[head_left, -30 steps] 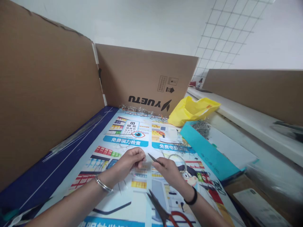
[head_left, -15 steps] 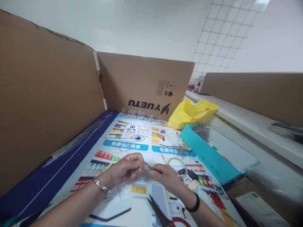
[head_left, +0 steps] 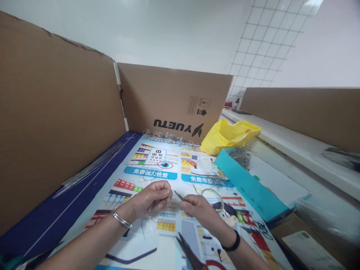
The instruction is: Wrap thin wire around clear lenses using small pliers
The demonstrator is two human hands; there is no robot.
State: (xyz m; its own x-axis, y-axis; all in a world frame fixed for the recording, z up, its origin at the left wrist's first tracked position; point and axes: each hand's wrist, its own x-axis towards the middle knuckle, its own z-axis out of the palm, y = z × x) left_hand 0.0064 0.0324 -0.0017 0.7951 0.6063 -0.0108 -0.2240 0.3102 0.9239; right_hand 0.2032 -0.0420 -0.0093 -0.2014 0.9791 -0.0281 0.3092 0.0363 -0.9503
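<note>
The left hand [head_left: 157,197], thumb and fingers curled together, pinches a fine strand [head_left: 150,210] (too blurred to trace end to end) above the smooth printed sheet [head_left: 167,245]. The right hand [head_left: 198,210] is closed around a slim, pointed dark tool [head_left: 178,195], its tip near the left fingertips; sharp-bladed scissors [head_left: 188,252] lie below.

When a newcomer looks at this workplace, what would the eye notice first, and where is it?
Probably the bright yellow bag, at the poster's far right corner, beside a cardboard panel with upside-down YUETU lettering. Next, nearer the middle, the right grip holds a slim pointed tool, with red-handled scissors lying below it in view.
</note>
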